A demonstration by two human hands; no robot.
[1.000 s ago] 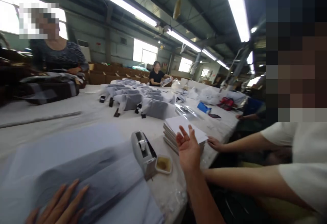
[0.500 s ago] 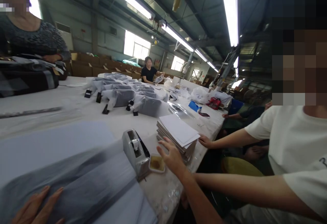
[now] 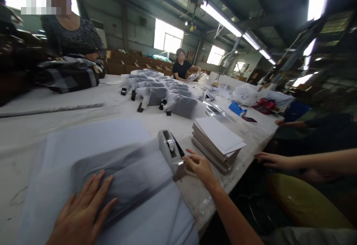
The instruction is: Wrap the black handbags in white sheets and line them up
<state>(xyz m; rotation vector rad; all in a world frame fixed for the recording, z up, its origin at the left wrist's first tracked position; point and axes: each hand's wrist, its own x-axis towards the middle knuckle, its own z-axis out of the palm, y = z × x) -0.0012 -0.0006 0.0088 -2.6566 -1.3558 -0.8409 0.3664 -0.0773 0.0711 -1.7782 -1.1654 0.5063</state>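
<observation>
My left hand (image 3: 83, 206) lies with spread fingers on a dark folded item (image 3: 117, 178) wrapped in thin, translucent white paper (image 3: 156, 207). More white sheets lie beneath it on the table. My right hand (image 3: 199, 166) is at the near end of a grey tape dispenser (image 3: 170, 152), its fingers bent together by the tape end. Whether tape is between the fingertips is too small to tell. That hand mostly covers a small dish. Just right of the dispenser stands a stack of grey-brown boards (image 3: 213, 150) topped with white sheets (image 3: 219, 133).
Several wrapped grey bundles (image 3: 182, 103) with black tags sit farther back on the white table (image 3: 119, 120). A blue object (image 3: 237, 109), a phone (image 3: 249, 119) and a red bag (image 3: 263, 105) lie at right. Other people stand across the table; a person's arm (image 3: 312, 161) reaches in from the right.
The view has turned right. My right hand has moved from beside the board stack to the tape dispenser, its fingers drawing together. The nearby person at right has mostly left the view.
</observation>
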